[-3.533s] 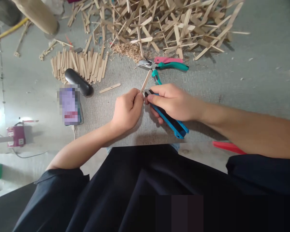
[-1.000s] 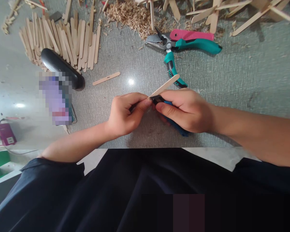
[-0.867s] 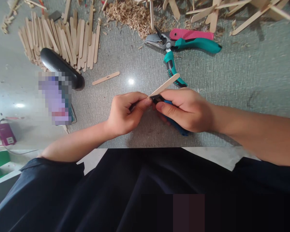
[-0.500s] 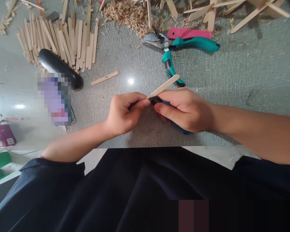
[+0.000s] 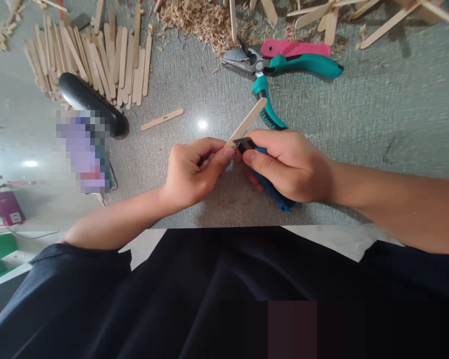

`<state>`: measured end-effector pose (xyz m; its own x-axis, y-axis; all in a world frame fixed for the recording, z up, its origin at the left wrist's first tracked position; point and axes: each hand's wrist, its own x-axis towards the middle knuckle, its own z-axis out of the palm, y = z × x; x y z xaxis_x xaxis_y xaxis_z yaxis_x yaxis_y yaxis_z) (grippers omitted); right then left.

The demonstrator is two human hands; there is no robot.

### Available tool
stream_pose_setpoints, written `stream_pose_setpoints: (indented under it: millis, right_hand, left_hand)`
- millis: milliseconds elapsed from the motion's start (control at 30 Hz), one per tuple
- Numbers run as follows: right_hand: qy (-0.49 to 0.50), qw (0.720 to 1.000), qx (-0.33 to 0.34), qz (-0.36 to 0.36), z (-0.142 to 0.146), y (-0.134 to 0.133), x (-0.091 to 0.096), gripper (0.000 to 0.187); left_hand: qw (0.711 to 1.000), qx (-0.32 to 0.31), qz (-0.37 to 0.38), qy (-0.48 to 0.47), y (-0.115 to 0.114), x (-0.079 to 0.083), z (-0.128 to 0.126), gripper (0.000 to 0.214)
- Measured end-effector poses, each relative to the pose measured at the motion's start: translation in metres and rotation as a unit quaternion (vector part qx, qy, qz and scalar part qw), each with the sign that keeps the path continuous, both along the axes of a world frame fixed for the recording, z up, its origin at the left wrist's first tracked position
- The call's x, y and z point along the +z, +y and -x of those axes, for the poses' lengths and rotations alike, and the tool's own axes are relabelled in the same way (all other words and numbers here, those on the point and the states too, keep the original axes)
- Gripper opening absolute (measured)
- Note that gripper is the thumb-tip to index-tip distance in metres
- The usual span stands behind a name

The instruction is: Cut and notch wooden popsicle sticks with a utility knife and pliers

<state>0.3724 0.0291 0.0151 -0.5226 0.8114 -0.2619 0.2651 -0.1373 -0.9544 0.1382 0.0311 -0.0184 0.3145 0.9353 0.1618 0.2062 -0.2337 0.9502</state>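
Observation:
Between the thumb and fingers of my left hand [image 5: 198, 172] is one end of a wooden craft stick [image 5: 249, 118], its rounded far end slanting up to the right. My right hand [image 5: 288, 167] is wrapped round a blue utility knife [image 5: 271, 187]. The knife's short dark blade points left and lies at the stick beside my left thumb; whether it touches the wood I cannot tell. Just beyond the stick lie spread pliers with teal handles [image 5: 307, 66]. Another craft stick [image 5: 162, 119] with a small slot in its middle lies on the table to the left.
Many loose craft sticks [image 5: 123, 65] are heaped at the back left, by a black case [image 5: 92, 104] and a blurred phone [image 5: 84, 154]. Wood shavings [image 5: 202, 25] are piled at the back. A pink-handled tool [image 5: 295, 48] lies by the pliers, with joined sticks [image 5: 391, 25] behind.
The held craft stick has swung steeper, its free end moving up and left. The knife blade has risen slightly and shows more clearly. Both hands keep their grips.

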Motion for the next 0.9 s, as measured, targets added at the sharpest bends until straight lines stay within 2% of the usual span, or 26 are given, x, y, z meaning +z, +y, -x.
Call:
stream_pose_setpoints:
  millis: [133,400,633,900]
  right_hand:
    - [-0.011,1.000,-0.002,0.005,0.001,0.001,0.002,0.032]
    - [0.005,0.999,-0.012,0.037,0.002,0.001,0.005,0.030]
    - [0.032,0.999,-0.010,0.041,0.000,0.003,-0.006,0.030]
    - [0.031,0.998,-0.007,0.058,0.004,0.002,-0.009,0.034]
  left_hand:
    - [0.999,0.009,-0.018,0.041,-0.002,-0.003,0.001,0.046]
    - [0.999,0.008,-0.018,0.046,-0.004,-0.001,0.000,0.043]
    - [0.998,0.017,-0.009,0.055,-0.006,-0.002,-0.001,0.043]
    - [0.991,0.009,-0.111,0.079,-0.003,-0.004,0.000,0.030]
